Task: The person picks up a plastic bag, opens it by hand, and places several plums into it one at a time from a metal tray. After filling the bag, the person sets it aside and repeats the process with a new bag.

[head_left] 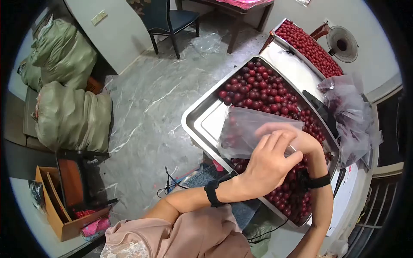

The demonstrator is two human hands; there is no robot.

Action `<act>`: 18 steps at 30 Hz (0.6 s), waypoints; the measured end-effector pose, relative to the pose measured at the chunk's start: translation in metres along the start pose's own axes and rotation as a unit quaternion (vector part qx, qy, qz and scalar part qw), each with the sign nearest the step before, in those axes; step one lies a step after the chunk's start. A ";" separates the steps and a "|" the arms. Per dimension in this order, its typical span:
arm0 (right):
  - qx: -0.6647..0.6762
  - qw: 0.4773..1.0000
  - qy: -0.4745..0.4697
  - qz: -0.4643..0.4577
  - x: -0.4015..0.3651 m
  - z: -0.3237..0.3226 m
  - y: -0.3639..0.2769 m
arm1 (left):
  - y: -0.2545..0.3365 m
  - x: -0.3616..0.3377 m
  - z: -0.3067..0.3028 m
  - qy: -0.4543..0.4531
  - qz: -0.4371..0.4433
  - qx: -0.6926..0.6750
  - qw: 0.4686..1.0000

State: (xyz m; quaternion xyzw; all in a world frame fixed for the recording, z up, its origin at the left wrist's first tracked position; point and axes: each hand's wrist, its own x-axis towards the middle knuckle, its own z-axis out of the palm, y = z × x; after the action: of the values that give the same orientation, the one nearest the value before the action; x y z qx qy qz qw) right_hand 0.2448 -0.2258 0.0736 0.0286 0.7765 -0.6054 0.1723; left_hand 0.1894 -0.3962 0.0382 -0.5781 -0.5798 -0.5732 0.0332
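While a translucent bag is held above the metal tray of red fruit, its edge is pinched by the left hand; over the tray, the right hand is extended, its grip impossible to tell.

The bag is filmy plastic, the nearer tray shiny metal, the fruit glossy.

Red fruit partly hidden behind hands and cloudy bag, pink-topped table cut off above.
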 end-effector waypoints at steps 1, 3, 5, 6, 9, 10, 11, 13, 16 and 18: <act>0.009 0.999 -0.017 -0.050 0.007 -0.002 0.010 | 0.001 -0.001 0.000 -0.002 0.001 0.006 1.000; 0.017 0.999 -0.027 -0.044 0.013 -0.001 0.015 | 0.000 -0.001 -0.001 -0.004 0.001 0.011 1.000; 0.023 0.998 -0.035 -0.038 0.017 0.000 0.018 | -0.001 -0.001 -0.001 -0.003 0.001 0.015 1.000; 0.070 0.996 -0.041 -0.045 0.019 0.001 0.019 | -0.002 0.000 -0.002 -0.003 0.000 0.015 1.000; 0.099 0.993 -0.033 -0.056 0.021 0.004 0.025 | -0.002 0.001 -0.003 -0.004 0.002 0.008 1.000; 0.080 0.995 -0.020 -0.060 0.021 0.004 0.027 | -0.002 0.001 -0.003 -0.006 0.000 0.007 1.000; 0.080 0.995 -0.019 -0.059 0.020 0.005 0.026 | -0.001 0.001 -0.004 -0.008 -0.001 0.004 1.000; 0.186 0.982 -0.013 -0.028 0.014 0.008 0.023 | 0.001 0.001 -0.006 -0.012 -0.004 0.002 1.000; 0.192 0.981 -0.006 -0.010 0.008 0.008 0.017 | 0.001 0.002 -0.008 -0.011 -0.008 -0.002 1.000; 0.068 0.995 0.017 -0.074 0.000 0.006 0.008 | 0.000 0.006 -0.014 -0.009 -0.007 0.016 1.000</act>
State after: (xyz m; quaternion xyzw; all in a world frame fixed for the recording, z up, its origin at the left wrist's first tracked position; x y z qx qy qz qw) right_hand 0.2483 -0.2296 0.0644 -0.0069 0.7364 -0.6672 0.1119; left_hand 0.1789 -0.4024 0.0473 -0.5785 -0.5934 -0.5586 0.0334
